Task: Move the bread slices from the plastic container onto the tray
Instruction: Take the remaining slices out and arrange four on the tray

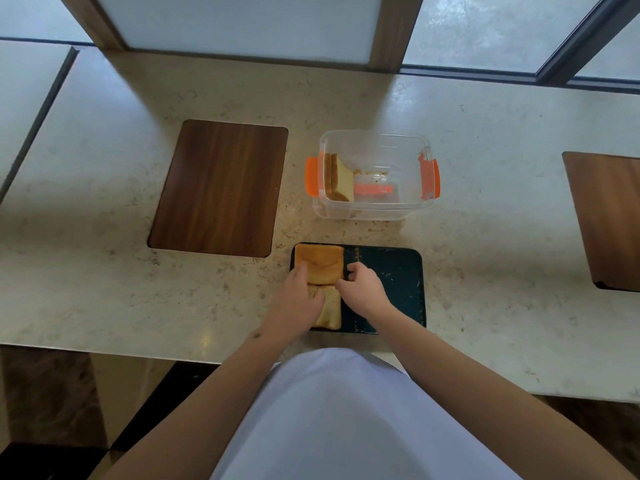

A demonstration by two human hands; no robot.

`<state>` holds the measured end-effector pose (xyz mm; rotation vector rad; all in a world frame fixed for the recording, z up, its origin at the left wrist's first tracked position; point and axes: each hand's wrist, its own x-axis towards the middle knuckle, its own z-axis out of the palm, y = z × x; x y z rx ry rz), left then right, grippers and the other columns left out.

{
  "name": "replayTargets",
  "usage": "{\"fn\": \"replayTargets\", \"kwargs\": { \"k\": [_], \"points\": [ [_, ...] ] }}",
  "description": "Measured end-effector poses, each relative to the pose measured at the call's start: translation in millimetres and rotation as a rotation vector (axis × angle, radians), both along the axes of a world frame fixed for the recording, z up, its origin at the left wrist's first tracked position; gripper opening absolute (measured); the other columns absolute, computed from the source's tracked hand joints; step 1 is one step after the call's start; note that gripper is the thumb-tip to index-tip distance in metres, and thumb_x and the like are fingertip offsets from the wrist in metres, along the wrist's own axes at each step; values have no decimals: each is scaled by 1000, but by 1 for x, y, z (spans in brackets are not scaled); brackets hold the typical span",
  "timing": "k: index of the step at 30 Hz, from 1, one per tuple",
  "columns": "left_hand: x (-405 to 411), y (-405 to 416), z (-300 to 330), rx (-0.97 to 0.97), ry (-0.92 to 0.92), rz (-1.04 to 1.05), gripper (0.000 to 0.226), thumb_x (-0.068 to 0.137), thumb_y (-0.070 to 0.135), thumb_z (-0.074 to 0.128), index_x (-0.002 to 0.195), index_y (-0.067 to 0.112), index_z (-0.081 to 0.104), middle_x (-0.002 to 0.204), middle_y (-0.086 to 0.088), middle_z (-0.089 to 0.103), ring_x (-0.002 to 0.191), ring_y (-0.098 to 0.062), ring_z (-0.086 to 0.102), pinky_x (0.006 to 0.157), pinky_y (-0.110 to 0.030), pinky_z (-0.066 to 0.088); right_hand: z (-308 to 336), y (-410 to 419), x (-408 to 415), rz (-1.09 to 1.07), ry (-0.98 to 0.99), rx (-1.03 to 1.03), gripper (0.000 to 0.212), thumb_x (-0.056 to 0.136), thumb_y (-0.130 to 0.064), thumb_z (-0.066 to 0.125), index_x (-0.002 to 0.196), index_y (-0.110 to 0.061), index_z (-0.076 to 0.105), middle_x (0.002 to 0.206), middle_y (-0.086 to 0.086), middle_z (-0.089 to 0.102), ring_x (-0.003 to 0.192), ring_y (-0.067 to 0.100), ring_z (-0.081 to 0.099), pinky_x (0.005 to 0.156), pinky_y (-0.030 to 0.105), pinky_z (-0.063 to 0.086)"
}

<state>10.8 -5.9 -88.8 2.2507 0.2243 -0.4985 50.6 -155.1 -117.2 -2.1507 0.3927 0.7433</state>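
A dark tray [398, 278] lies at the counter's near edge. Two bread slices rest on its left side: a far slice [323, 263] and a near slice [330, 311]. My left hand [301, 299] presses on the seam between them, fingers touching the far slice's left edge. My right hand [362, 287] rests on the tray at the right edge of the slices, fingers curled against them. Behind the tray stands a clear plastic container [412, 143] with orange clips. Remaining bread slices [337, 180] stand upright against its left wall.
A dark wooden board [221, 187] lies to the left of the container. Another wooden board [609, 220] sits at the far right. Window frames run along the counter's back edge. The counter's front edge is just below the tray.
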Motion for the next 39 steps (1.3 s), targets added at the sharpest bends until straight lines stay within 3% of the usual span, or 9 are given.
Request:
{"fn": "replayTargets", "kwargs": {
  "k": [3,8,11,17,20,24,28,35,39],
  "points": [
    [19,-11,20,-38,-91,117,55,98,26,56,150,12,43,150,-7,52,137,-25,49,114,-45,42,15,-11,7,-50,-155,-1,48,89,-23,60,135,-14,53,132,5,57,109,14,54,84,28,43],
    [80,-28,69,-329,-63,303,46,97,33,54,141,22,51,136,5,59,123,-13,56,101,-31,49,63,-21,53,-112,-497,33,17,92,-17,61,109,-15,64,101,-3,65,89,7,62,78,22,51],
    [121,-42,88,-644,133,468,23,100,24,52,119,17,63,120,-2,63,117,-26,63,97,-43,55,83,-19,95,-75,-651,-29,18,91,-19,62,109,-17,62,105,-3,58,84,7,60,70,17,44],
    [182,-69,111,-1106,397,995,42,98,22,51,138,10,49,134,-16,57,117,-33,59,105,-41,44,73,-16,185,-45,-235,-76,31,88,-30,60,111,-9,61,124,14,58,85,23,60,68,33,48],
    [201,-76,123,-1044,415,1104,34,94,24,51,127,13,51,117,-13,56,103,-32,51,88,-49,38,64,-14,208,-112,-8,-10,45,87,-43,67,113,-8,58,122,15,58,87,25,62,64,33,53],
    [222,-79,126,-793,418,1072,29,97,28,40,114,9,52,120,-12,52,109,-31,47,96,-45,39,62,-9,221,-56,61,-28,76,76,-58,74,129,-9,50,124,12,52,88,26,59,67,35,55],
    [231,-83,113,-570,416,962,51,100,34,36,145,12,44,150,-11,48,139,-33,45,119,-49,35,63,-3,230,40,79,-5,53,77,-43,69,113,-5,58,110,12,66,89,26,65,72,36,58],
    [236,-87,108,-618,446,1041,35,98,31,41,121,7,50,128,-11,54,123,-32,52,111,-51,42,61,9,225,4,114,152,25,82,-29,63,93,-7,62,95,13,65,89,28,62,74,36,53],
    [241,-92,103,-437,435,872,48,93,20,46,139,7,53,133,-15,60,119,-34,61,104,-49,51,59,2,225,-119,132,294,25,97,-13,50,72,-13,45,74,14,46,81,37,52,70,37,48]
  ]
}}
